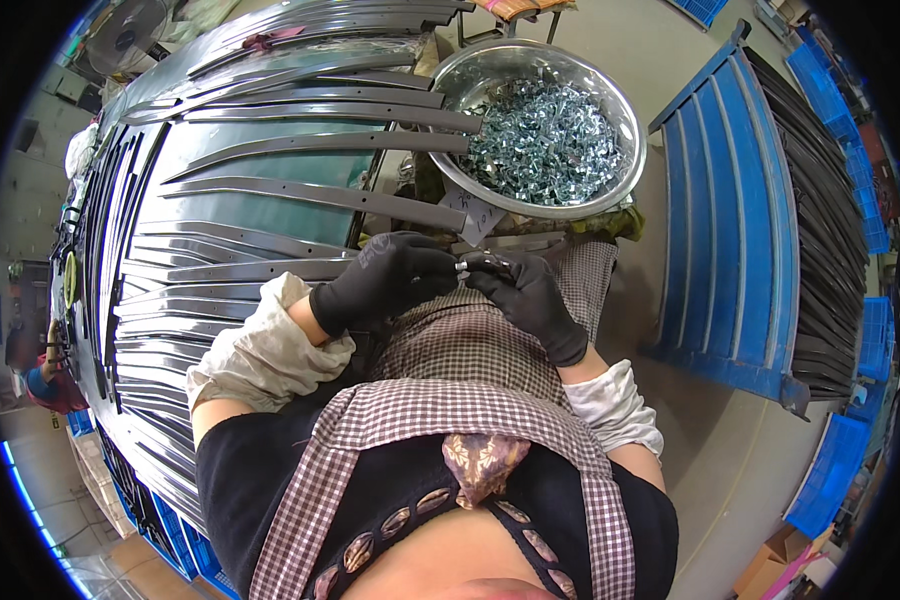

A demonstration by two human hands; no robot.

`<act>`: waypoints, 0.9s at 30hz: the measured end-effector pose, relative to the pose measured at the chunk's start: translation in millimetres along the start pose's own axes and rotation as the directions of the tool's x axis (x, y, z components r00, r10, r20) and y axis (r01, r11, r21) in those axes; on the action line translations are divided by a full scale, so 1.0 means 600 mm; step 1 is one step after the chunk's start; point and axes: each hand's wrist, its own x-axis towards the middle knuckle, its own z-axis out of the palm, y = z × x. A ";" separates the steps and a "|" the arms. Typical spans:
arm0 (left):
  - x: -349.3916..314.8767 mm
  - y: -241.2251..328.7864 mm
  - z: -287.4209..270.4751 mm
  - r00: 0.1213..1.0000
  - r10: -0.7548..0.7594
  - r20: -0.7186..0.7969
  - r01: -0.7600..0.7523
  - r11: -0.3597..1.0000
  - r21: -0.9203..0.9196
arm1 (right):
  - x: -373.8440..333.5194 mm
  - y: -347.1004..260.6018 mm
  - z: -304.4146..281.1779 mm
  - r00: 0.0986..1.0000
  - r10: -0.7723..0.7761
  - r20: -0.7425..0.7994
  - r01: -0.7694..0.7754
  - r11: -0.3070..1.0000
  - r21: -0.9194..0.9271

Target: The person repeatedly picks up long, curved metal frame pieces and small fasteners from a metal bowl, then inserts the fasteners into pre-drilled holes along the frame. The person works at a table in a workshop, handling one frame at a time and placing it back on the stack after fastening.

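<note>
Both of my hands wear black gloves and meet in front of my lap, below the bowl. Fingertips of my left hand (395,280) are closed in a pinch at a small shiny metal clip (461,268). From the other side, the closed fingers of my right hand (530,300) press on the same piece; its far part is hidden by the gloves. A long grey metal strip (270,270) runs under my left hand, and I cannot tell whether that hand touches it. Just beyond stands a round steel bowl (638,150) heaped with small silvery clips (545,140).
Many curved grey strips (310,195) lie across the table (250,155) on the left, several ends jutting past its edge. A blue metal rack (720,220) filled with dark strips (820,210) stands at right. A co-worker (55,385) is at the far left.
</note>
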 end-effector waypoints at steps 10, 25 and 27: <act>0.002 -0.036 0.002 0.900 0.397 0.181 -0.418 0.666 0.618 | 0.020 0.003 -0.017 0.954 0.280 0.106 -0.273 0.959 -0.073; 0.027 -0.139 -0.048 0.998 0.059 0.019 -0.062 0.943 0.327 | 0.050 0.056 -0.062 0.996 0.038 -0.085 -0.073 0.882 -0.466; 0.021 -0.157 -0.046 0.998 -0.015 0.054 0.002 0.970 0.242 | 0.057 0.070 -0.057 0.995 -0.090 -0.050 0.047 0.830 -0.556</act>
